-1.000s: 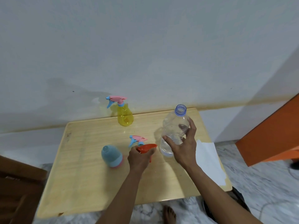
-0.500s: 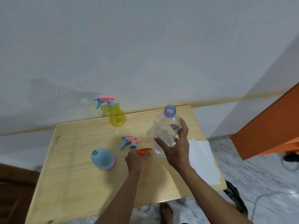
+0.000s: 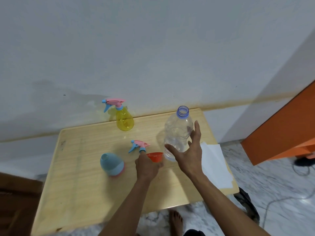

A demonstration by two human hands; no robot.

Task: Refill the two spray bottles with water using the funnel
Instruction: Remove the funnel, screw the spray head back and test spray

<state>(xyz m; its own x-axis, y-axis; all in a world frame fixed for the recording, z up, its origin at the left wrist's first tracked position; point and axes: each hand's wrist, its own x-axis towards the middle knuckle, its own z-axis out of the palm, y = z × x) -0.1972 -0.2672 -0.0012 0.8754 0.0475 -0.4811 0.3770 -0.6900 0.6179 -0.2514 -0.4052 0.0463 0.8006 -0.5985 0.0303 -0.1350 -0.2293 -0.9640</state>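
Since the earlier frame, the right hand (image 3: 189, 150) is opening: its fingers (image 3: 196, 128) are now spread and straight beside the clear water bottle (image 3: 178, 133), no more curled round it. Whether the palm is touching the bottle or is just beside it, I cannot tell. The bottle is standing upright on the wooden table (image 3: 81, 193), uncapped, with only a little water at the bottom.

The left hand (image 3: 147, 166) is pinching the orange funnel (image 3: 155, 156) near its lower part; the funnel is just beside the water bottle.

The blue spray bottle (image 3: 111, 164) is standing open to the left of this hand, and its spray head (image 3: 139, 145) is lying on the table behind the funnel. The yellow spray bottle (image 3: 124, 120) is standing at the back with its head on, and it looks already filled.

I am judging that the step in hand is carrying the funnel to the blue bottle. To do it well, the person should be seating the spout straight down in the narrow neck and holding the funnel steady while pouring. Pouring slowly is wise, since the funnel can overflow. White paper (image 3: 214, 164) is lying at the right edge, near any spill.
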